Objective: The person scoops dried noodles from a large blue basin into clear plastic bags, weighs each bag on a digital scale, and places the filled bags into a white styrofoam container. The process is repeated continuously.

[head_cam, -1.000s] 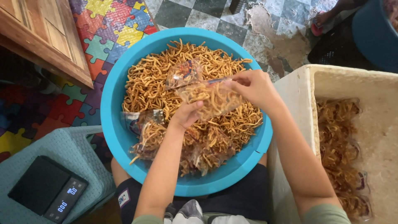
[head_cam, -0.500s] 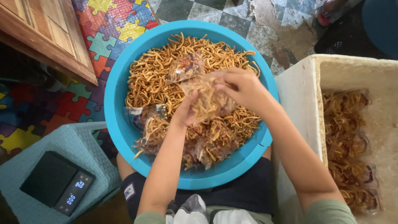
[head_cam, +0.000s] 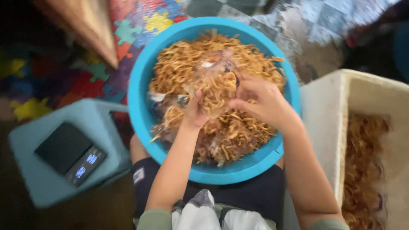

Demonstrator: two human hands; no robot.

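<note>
Gripping a clear plastic bag of fried snack sticks, left hand and right hand both pinch shut on it over the blue basin. Bag's long axis runs roughly up the frame, far end pointing away from the person. Tight sides: white foam box touches the basin's right rim, stool with black scale sits left (some floor between). Versus half a second ago, the hands sit slightly closer together; the view is blurrier.
</note>
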